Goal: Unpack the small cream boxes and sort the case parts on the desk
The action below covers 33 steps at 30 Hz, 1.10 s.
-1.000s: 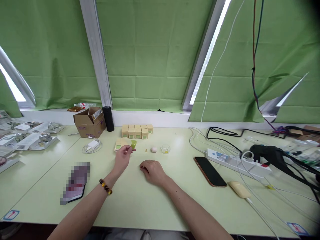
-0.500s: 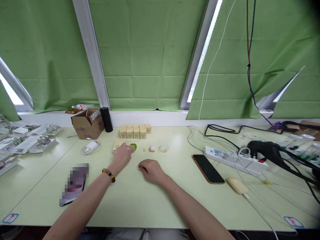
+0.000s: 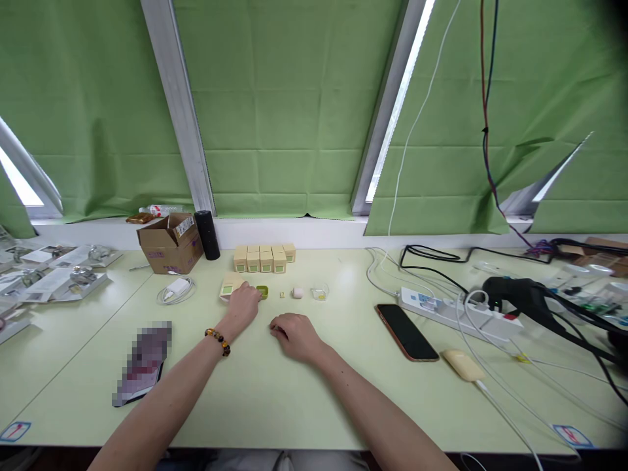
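Observation:
My left hand, with a bead bracelet on the wrist, lies low on the pale green table. Its fingertips are closed on a small green piece that rests on the tabletop. A flat beige box with a green label lies just left of that hand. My right hand rests on the table nearer to me, fingers loosely curled and holding nothing. Beyond it sit a tiny yellow item, a small pinkish-white item and a clear packet. Small beige boxes stand in a row behind.
A cardboard box, a black cylinder and a white charger are at the back left. On the right lie a dark phone, a power strip and tangled cables. A blurred flat item lies near left.
My left hand held the green piece raised above the table, then lowered it onto the tabletop beside the flat beige box. My right hand stayed where it was.

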Available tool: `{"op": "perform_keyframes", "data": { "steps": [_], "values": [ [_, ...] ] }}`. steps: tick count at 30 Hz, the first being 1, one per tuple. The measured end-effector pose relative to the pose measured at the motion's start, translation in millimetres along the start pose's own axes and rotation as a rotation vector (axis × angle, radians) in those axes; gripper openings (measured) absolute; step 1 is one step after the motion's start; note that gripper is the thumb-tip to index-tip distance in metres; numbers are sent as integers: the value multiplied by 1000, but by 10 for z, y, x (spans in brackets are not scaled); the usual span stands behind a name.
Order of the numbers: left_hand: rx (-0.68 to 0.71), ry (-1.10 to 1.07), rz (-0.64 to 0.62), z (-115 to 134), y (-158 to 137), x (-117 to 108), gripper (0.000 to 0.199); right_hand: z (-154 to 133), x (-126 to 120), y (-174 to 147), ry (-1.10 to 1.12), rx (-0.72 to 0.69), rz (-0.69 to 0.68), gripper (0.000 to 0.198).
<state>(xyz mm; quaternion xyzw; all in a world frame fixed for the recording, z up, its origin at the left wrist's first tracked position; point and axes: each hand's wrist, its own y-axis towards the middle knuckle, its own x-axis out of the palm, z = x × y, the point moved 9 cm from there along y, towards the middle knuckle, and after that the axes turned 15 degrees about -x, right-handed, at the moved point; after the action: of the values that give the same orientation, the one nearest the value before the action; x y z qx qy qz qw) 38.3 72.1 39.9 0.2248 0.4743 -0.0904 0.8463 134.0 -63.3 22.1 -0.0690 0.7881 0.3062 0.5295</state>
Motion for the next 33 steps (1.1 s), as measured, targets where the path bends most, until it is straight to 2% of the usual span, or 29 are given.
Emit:
{"op": "perform_keyframes", "data": {
  "steps": [5, 12, 18, 26, 33],
  "values": [
    [40, -28, 7, 26, -25, -31, 39, -3, -9, 5, 5, 5, 5, 15],
    [106, 18, 26, 223, -63, -207, 25, -14, -25, 8, 10, 5, -4, 16],
    [156, 69, 76, 497, 189, -312, 20, -15, -39, 6, 30, 1, 5, 18],
    [122, 224, 92, 738, 718, -2, 46, -12, -36, 8, 50, -3, 22, 17],
    [117, 346, 87, 878, 928, 244, 63, -25, -60, 6, 37, -11, 31, 16]
  ]
}}
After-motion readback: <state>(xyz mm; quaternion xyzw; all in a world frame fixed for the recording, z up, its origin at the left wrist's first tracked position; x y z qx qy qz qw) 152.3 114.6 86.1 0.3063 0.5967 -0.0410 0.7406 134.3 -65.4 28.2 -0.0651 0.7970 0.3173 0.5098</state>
